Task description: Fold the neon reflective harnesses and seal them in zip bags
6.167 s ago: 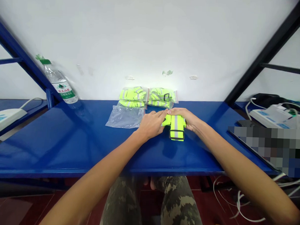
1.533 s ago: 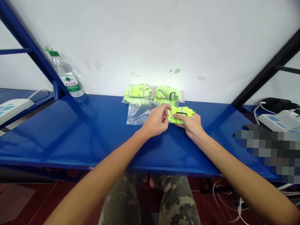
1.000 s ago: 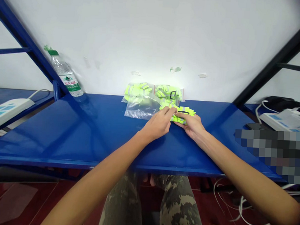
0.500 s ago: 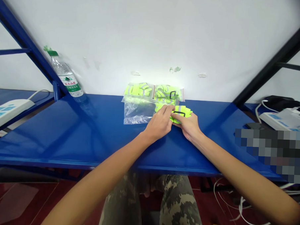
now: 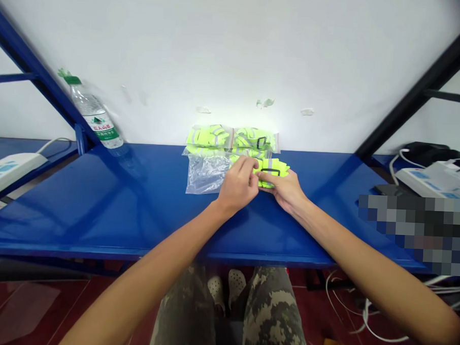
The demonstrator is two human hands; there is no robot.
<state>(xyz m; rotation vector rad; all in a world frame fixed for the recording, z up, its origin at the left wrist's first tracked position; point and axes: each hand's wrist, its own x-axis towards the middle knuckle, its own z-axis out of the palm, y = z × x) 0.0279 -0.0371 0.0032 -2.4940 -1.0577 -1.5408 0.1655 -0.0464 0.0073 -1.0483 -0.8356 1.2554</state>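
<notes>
Fluorescent yellow reflective strap (image 5: 271, 169), folded into layers with grey bands and a black buckle, pinched between left hand (image 5: 237, 185) and right hand (image 5: 284, 191), both grips narrow, apparently to keep the slippery layers flat and aligned. Just left of left hand, crumpled clear plastic bag (image 5: 207, 175). Ahead of both hands, clear packet of folded yellow reflective webbing (image 5: 207, 137) beside a second packet (image 5: 255, 139). Beneath both hands, glossy blue steel shelf (image 5: 98, 212).
</notes>
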